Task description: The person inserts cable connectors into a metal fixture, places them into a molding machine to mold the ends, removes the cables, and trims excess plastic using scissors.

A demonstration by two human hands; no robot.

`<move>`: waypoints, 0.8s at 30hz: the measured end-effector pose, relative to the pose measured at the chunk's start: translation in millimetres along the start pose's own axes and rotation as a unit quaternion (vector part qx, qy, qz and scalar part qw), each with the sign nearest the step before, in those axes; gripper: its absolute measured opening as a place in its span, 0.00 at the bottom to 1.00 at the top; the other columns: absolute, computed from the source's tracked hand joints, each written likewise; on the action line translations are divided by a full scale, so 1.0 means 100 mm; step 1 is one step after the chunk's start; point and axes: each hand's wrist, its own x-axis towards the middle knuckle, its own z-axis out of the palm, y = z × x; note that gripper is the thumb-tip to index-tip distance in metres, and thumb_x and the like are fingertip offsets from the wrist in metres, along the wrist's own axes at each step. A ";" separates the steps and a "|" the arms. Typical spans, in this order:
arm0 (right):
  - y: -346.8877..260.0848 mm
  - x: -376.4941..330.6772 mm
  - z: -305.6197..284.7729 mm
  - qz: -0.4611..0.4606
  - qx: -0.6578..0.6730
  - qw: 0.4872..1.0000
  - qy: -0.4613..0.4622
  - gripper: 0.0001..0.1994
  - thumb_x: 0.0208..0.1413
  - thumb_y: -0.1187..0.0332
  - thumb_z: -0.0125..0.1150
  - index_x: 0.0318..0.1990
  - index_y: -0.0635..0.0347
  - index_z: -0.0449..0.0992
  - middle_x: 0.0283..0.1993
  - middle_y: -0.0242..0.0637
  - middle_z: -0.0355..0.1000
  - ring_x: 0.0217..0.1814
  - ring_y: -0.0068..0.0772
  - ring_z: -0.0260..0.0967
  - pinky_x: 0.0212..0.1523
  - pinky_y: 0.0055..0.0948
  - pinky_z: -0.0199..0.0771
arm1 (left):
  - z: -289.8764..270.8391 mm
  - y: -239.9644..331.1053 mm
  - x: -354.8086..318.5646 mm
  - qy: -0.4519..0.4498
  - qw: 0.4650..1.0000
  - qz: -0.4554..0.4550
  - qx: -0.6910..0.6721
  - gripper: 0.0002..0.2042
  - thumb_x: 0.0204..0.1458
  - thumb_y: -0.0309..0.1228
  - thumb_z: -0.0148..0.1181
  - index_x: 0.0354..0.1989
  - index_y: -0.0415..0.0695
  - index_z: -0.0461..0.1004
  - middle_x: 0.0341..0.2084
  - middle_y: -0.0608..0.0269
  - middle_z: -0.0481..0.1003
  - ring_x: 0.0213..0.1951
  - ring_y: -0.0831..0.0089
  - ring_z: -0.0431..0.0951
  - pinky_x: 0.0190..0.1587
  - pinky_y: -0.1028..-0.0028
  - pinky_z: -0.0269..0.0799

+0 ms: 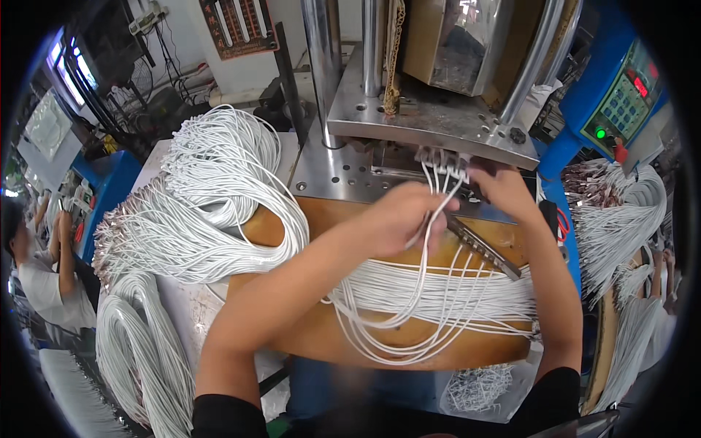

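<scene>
My left hand (412,217) is closed round the upper end of a slotted metal bar (488,250), which slants down to the right. White cables (423,281) run up past its fingers and hang below in loose loops. My right hand (507,193) reaches in at the front of a steel press (431,131), its fingers bent at the white cable ends (456,174). Motion blurs its fingertips. Several cable ends sit at the dark gap below the upper plate, where their tips are partly hidden. Under the bar, more white cables lie across a brown board (394,354).
Large bundles of white cable (212,197) lie to the left, another bundle (621,219) hangs at the right. A blue control box (621,102) with keypad stands at right. A bin of white scraps (478,387) is below. Other people (55,270) work at both sides.
</scene>
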 end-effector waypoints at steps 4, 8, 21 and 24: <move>-0.17 -0.28 0.09 -0.008 -0.122 0.992 -0.005 0.24 0.46 0.49 0.65 0.23 0.68 0.79 0.19 0.46 0.71 0.24 0.40 0.72 0.28 0.32 0.70 | 0.13 -0.10 -0.36 -0.040 0.997 -0.061 -0.015 0.13 0.64 0.35 0.43 0.43 0.37 0.69 0.13 0.68 0.65 0.14 0.72 0.70 0.19 0.73 0.67; 0.05 -0.45 -0.03 -0.027 -0.121 0.992 0.022 0.21 0.46 0.49 0.65 0.25 0.63 0.81 0.22 0.45 0.74 0.24 0.46 0.72 0.28 0.35 0.70 | -0.28 0.50 -1.25 -0.023 0.970 0.031 0.242 0.14 0.61 0.38 0.49 0.37 0.37 0.73 0.15 0.67 0.69 0.19 0.77 0.72 0.23 0.76 0.68; -0.03 -1.09 -0.43 -0.059 -0.193 0.978 -0.046 0.11 0.47 0.62 0.65 0.31 0.62 0.79 0.22 0.37 0.71 0.25 0.33 0.70 0.27 0.30 0.67 | -0.05 -0.19 -1.04 0.118 0.605 0.243 0.749 0.08 0.46 0.32 0.61 0.31 0.40 0.76 0.26 0.47 0.76 0.31 0.47 0.75 0.39 0.58 0.71; -0.01 -1.32 -0.55 0.029 -0.130 0.972 -0.192 0.11 0.49 0.65 0.63 0.33 0.66 0.75 0.23 0.37 0.70 0.26 0.28 0.69 0.29 0.29 0.66 | -0.78 -0.23 -0.84 0.249 0.654 0.164 0.695 0.12 0.47 0.32 0.59 0.34 0.35 0.77 0.27 0.42 0.76 0.32 0.46 0.76 0.38 0.57 0.72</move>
